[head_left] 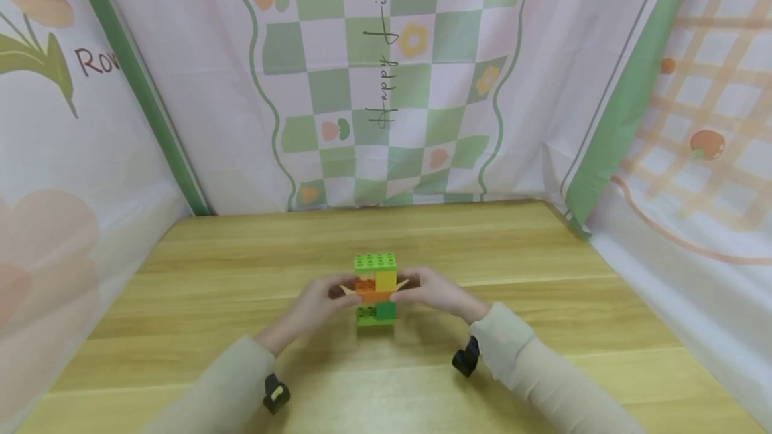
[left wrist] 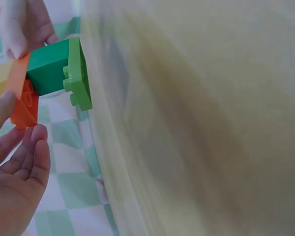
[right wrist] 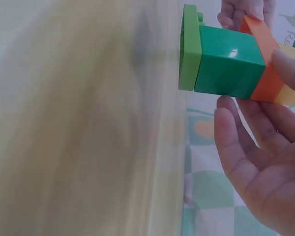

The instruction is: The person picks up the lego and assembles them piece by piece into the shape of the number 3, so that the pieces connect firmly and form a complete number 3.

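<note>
Both hands hold a stack of toy building blocks in the middle of the head view. From the top down it has a light green studded plate (head_left: 374, 262), a yellow block (head_left: 386, 280), an orange plate (head_left: 375, 296), a dark green block (head_left: 386, 311) and another light green plate (head_left: 375, 321). At the left end of the orange plate, the left hand (head_left: 315, 303) pinches it between thumb and fingers. The right hand (head_left: 439, 293) grips the opposite end, thumb in front. In the right wrist view the dark green block (right wrist: 230, 61) sits flush against the orange plate (right wrist: 265, 59).
A wooden table (head_left: 241, 253) lies under the hands. Behind it hangs a curtain with a green check pattern (head_left: 374, 86), and printed cloths close off both sides. Small black devices (head_left: 466, 357) are strapped at the wrists, by the light sleeves.
</note>
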Demonstrator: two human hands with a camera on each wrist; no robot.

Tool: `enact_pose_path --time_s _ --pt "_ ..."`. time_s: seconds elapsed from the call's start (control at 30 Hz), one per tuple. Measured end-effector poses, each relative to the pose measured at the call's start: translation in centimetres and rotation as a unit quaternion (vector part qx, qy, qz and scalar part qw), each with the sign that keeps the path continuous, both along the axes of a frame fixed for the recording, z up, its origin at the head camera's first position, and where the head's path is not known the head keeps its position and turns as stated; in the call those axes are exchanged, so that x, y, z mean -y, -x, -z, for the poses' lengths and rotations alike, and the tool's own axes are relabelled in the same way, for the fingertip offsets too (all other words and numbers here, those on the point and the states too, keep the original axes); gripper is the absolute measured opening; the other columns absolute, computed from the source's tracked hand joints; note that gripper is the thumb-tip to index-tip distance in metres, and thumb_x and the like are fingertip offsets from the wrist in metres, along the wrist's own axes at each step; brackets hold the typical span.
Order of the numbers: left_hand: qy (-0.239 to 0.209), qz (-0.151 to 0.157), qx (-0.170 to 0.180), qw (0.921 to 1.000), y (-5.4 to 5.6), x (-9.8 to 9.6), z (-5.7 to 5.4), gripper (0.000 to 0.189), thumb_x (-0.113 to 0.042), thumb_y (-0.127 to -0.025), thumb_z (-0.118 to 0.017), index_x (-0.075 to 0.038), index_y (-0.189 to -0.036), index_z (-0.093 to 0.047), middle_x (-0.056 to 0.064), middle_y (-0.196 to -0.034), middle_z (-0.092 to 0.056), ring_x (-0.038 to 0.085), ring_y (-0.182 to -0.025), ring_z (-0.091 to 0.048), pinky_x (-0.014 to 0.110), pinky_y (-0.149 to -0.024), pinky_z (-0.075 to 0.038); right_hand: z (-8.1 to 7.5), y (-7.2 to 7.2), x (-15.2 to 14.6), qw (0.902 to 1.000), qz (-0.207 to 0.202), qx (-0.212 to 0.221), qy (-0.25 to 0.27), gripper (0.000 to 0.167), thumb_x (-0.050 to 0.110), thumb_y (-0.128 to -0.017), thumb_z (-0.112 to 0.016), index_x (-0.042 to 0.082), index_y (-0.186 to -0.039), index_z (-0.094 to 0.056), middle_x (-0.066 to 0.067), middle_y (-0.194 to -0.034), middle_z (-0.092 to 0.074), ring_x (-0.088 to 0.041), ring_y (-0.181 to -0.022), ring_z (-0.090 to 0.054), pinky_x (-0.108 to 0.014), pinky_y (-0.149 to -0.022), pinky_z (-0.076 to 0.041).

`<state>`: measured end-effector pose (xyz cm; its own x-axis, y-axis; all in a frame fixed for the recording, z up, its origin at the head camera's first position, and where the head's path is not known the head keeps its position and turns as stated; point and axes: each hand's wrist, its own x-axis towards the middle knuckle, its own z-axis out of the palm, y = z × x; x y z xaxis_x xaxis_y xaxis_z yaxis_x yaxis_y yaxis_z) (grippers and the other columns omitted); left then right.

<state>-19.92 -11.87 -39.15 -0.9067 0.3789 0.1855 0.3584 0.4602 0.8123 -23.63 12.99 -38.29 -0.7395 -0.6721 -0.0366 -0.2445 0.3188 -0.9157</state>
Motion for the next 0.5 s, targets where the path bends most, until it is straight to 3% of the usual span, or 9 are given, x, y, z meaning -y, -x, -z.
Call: enact_pose_path --time_s 0.23,0.5 --pt "-0.013 -0.030 0.017 0.9993 1.8 -0.3 -0.5 0.048 -0.030 -0.088 -0.063 0.002 -0.123 -0.055 0.013 -0.111 -0.062 0.019 -0.087 -0.061 0.029 -0.071 -0.051 -0.5 1.7 0.0 0.9990 0.024 0.034 0.016 0.048 0.029 -0.089 -0.061 0.001 -0.127 -0.051 -0.013 -0.121 -0.055 -0.025 -0.100 -0.058 -0.049 -0.085 -0.045" --pt "-0.024 -0.049 0.057 0.9969 3.6 -0.8 0.0 0.045 -0.033 -0.091 -0.057 -0.001 -0.123 -0.057 0.012 -0.107 -0.064 0.022 -0.088 -0.062 0.037 -0.077 -0.050 -0.3 3.2 0.1 0.9954 0.069 0.065 0.017 0.063 0.033 -0.090 -0.059 -0.007 -0.134 -0.038 -0.020 -0.124 -0.052 -0.027 -0.096 -0.060 -0.040 -0.084 -0.048"
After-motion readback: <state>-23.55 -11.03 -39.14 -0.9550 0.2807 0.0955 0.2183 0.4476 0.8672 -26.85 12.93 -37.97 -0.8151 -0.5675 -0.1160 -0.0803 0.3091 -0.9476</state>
